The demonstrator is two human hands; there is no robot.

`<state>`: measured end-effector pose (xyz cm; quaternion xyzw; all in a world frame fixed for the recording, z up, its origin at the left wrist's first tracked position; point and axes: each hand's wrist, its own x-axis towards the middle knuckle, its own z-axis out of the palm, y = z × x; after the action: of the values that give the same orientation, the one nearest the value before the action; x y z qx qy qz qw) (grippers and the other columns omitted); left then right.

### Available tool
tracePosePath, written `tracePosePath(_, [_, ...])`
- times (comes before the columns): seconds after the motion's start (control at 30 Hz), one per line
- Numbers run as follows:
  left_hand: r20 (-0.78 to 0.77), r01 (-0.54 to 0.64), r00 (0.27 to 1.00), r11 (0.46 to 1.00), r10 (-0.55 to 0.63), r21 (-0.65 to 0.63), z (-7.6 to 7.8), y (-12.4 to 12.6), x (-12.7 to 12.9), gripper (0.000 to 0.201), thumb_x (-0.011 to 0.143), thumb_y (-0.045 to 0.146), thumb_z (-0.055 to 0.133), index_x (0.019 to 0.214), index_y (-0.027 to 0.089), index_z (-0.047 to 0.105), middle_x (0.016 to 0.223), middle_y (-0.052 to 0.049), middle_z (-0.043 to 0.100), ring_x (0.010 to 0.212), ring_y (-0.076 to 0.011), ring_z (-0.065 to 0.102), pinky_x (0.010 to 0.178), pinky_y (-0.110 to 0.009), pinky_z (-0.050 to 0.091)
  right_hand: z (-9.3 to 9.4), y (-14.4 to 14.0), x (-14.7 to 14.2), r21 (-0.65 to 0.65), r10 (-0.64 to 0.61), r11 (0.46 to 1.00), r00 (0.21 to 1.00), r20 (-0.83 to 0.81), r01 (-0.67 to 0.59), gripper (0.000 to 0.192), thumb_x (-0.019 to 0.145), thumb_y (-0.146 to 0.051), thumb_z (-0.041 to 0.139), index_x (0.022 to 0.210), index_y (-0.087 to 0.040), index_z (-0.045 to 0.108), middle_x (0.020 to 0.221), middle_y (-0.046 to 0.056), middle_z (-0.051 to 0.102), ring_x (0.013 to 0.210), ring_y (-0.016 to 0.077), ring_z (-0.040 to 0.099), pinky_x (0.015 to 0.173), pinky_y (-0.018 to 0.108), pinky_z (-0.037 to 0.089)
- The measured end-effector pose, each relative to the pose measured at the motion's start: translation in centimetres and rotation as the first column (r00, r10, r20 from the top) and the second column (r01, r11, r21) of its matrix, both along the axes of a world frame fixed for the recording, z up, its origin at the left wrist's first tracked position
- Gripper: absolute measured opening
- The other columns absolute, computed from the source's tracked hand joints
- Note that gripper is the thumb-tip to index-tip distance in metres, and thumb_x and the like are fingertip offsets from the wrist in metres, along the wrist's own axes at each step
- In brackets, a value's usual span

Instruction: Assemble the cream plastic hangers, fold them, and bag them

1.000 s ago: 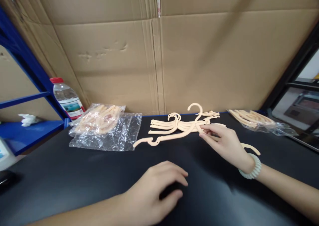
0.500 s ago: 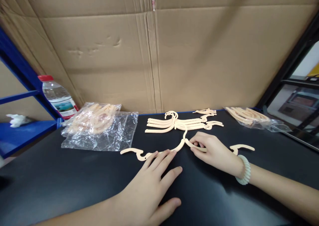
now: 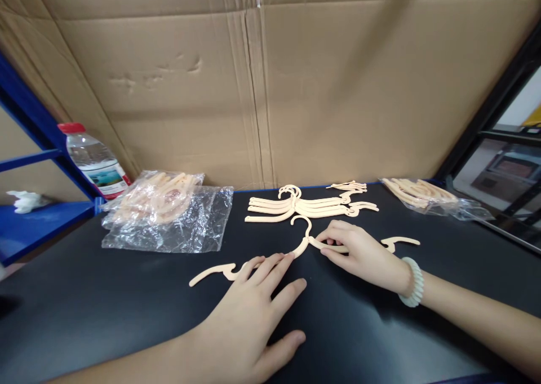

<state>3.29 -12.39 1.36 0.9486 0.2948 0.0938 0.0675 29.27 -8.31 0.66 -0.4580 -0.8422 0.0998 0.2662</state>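
A cream plastic clothes hanger (image 3: 301, 250) lies on the black table (image 3: 139, 316), its hook pointing up and to the left. My left hand (image 3: 253, 310) rests flat over the hanger's left arm, fingers stretched out and thumb apart; part of that arm is covered. Between thumb and fingers, my right hand (image 3: 359, 254) pinches the right arm near the centre joint. A thin curved end piece sticks out past each hand. Just beyond the hook lies a stack of similar hangers (image 3: 274, 208), their hooks bunched together.
To the left are a clear bag of cream pieces (image 3: 160, 203) and a red-capped water bottle (image 3: 99, 164). Another bag of pieces (image 3: 418, 192) lies at the back right, with loose thin pieces (image 3: 349, 186) beside the stack. Cardboard (image 3: 190, 91) stands behind.
The hanger has shifted slightly left and turned, its left end dropping nearer to me. Its hook has come away from over the stack. Both hands stay on it.
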Motion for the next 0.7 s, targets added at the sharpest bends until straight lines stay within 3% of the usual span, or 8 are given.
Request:
tracePosePath(0.2, [0.04, -0.012, 0.999, 1.0, 0.012, 0.004, -0.19, -0.01, 0.02, 0.058, 0.085, 0.039, 0.059, 0.14, 0.027, 0.046, 0.149, -0.015, 0.041, 0.135, -0.0426, 0.036, 0.105, -0.064, 0.031, -0.22, 0.18, 0.2, 0.005, 0.009, 1.0, 1.0, -0.006, -0.009, 0.014, 0.087, -0.017, 0.057, 0.095, -0.022, 0.068, 0.085, 0.003, 0.062, 0.08, 0.0167, 0.061, 0.07, 0.029, 0.049])
tracePosePath(0.43, [-0.039, -0.037, 0.999, 0.999, 0.037, -0.006, 0.46, -0.26, 0.28, 0.057, 0.085, 0.039, 0.058, 0.139, 0.025, 0.047, 0.149, -0.019, 0.039, 0.136, -0.0442, 0.034, 0.103, -0.066, 0.032, -0.12, 0.26, 0.25, -0.003, 0.003, 1.0, 1.0, 0.014, -0.003, 0.013, 0.087, -0.017, 0.058, 0.095, -0.021, 0.068, 0.086, 0.003, 0.061, 0.079, 0.016, 0.06, 0.071, 0.029, 0.049])
tracePosePath(0.7, [0.036, -0.038, 0.999, 0.998, 0.04, -0.048, 0.49, -0.13, 0.22, 0.056, 0.082, 0.036, 0.063, 0.136, 0.026, 0.052, 0.149, -0.017, 0.04, 0.136, -0.0461, 0.034, 0.103, -0.067, 0.033, -0.14, 0.54, 0.22, 0.021, 0.006, 1.0, 1.0, 0.014, -0.007, 0.011, 0.088, -0.02, 0.06, 0.094, -0.02, 0.069, 0.085, 0.003, 0.062, 0.079, 0.0162, 0.06, 0.071, 0.029, 0.05])
